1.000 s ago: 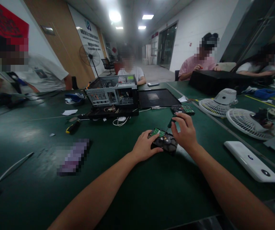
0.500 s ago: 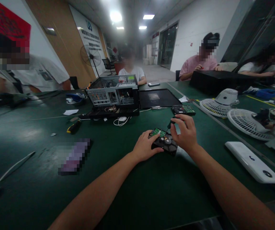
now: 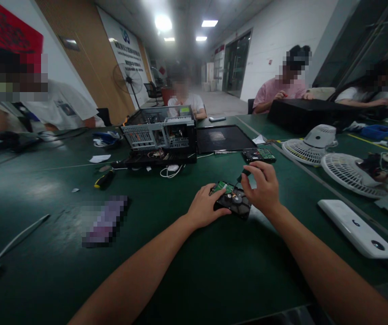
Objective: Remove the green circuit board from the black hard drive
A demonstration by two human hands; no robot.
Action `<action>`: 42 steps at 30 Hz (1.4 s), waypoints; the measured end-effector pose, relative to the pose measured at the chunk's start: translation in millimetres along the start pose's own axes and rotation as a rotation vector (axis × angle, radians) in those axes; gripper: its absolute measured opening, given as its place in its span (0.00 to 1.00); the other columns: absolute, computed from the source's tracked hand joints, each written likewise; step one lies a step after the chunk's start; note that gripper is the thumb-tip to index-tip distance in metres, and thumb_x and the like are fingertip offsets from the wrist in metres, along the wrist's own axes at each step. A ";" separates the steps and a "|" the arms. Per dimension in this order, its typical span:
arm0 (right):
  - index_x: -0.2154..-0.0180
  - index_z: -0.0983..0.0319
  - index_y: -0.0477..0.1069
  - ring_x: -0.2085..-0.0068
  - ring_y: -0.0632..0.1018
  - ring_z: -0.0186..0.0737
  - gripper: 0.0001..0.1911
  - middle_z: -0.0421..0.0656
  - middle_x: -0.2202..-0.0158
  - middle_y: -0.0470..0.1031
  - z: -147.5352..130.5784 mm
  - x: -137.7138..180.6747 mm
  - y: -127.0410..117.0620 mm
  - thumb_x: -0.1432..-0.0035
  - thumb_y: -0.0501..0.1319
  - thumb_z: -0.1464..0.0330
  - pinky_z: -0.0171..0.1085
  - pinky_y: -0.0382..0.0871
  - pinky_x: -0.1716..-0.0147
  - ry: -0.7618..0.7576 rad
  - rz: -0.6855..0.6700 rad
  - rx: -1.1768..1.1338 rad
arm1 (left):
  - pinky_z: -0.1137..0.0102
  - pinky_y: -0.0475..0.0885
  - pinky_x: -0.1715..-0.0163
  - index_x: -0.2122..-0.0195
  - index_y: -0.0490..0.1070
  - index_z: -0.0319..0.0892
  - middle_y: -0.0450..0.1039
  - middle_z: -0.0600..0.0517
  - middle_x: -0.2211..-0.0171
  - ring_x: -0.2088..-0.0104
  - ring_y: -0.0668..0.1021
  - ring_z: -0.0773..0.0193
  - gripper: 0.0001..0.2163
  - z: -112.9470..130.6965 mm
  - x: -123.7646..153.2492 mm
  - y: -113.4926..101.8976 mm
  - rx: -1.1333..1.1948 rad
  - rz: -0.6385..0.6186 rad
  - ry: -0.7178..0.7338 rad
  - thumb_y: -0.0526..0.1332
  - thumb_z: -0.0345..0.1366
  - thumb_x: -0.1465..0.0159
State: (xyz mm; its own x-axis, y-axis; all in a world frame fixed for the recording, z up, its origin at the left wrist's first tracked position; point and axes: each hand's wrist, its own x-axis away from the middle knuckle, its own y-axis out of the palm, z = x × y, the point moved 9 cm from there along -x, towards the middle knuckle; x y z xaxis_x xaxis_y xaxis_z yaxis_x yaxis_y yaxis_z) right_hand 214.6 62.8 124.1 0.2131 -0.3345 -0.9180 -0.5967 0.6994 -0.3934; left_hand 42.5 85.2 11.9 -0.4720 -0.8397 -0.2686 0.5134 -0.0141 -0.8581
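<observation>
A hard drive (image 3: 237,201) lies on the green table with its circuit board side up. My left hand (image 3: 206,205) grips its left side, thumb along the near edge and fingers over the green board. Between the fingertips of my right hand (image 3: 262,187) is a small dark-handled screwdriver (image 3: 240,177), tilted, its thin shaft pointing down at the drive near the board's edge. Whether the tip sits in a screw is too small to tell. Behind my right hand lies a second hard drive (image 3: 259,155), also showing a green board.
An opened computer case (image 3: 162,135) stands beyond my hands, beside a black panel (image 3: 226,138). A yellow-and-black screwdriver (image 3: 104,179) and a phone (image 3: 106,220) lie left. Right are white fan parts (image 3: 349,176) and a white handheld device (image 3: 358,228). Several people sit around the table.
My right hand and the screwdriver have shifted very slightly, with the tip staying over the same part of the drive. My left hand has not moved.
</observation>
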 end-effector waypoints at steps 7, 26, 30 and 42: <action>0.41 0.57 0.67 0.47 0.75 0.53 0.24 0.51 0.48 0.73 -1.4 -1.9 -0.2 0.39 0.63 0.72 0.55 0.74 0.47 0.019 0.000 -0.068 | 0.47 0.63 0.36 0.33 0.64 0.53 0.56 0.43 0.32 0.34 0.63 0.41 0.37 0.4 0.2 -1.0 0.009 -0.004 -0.002 0.65 0.62 0.39; 0.41 0.56 0.68 0.48 0.75 0.52 0.23 0.51 0.50 0.71 -4.0 0.0 2.2 0.38 0.64 0.71 0.53 0.76 0.49 0.023 0.012 -0.061 | 0.58 0.71 0.40 0.44 0.74 0.44 0.78 0.48 0.47 0.44 0.76 0.57 0.17 -24.3 -4.4 -18.2 0.220 0.211 -0.167 0.51 0.31 0.28; 0.41 0.56 0.69 0.48 0.75 0.51 0.24 0.51 0.49 0.70 -4.1 -0.5 0.1 0.38 0.64 0.72 0.52 0.76 0.51 0.034 0.015 -0.058 | 0.59 0.72 0.41 0.45 0.75 0.44 0.78 0.48 0.48 0.45 0.76 0.57 0.17 -24.8 -4.3 -19.3 0.223 0.226 -0.172 0.52 0.30 0.29; 0.41 0.56 0.68 0.50 0.75 0.50 0.24 0.50 0.51 0.71 -1.5 1.0 2.5 0.38 0.65 0.70 0.51 0.75 0.50 0.027 0.016 -0.016 | 0.60 0.73 0.42 0.44 0.75 0.43 0.78 0.47 0.48 0.46 0.77 0.58 0.18 -28.0 -4.0 -18.1 0.237 0.203 -0.192 0.51 0.27 0.29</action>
State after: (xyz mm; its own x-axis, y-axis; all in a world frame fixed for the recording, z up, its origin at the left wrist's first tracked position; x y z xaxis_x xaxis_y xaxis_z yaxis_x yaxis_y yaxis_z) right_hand 212.2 63.2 122.3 0.1830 -0.3405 -0.9223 -0.6120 0.6947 -0.3779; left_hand 15.0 104.1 16.2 -0.2115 -0.9247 -0.3166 0.7453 0.0569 -0.6643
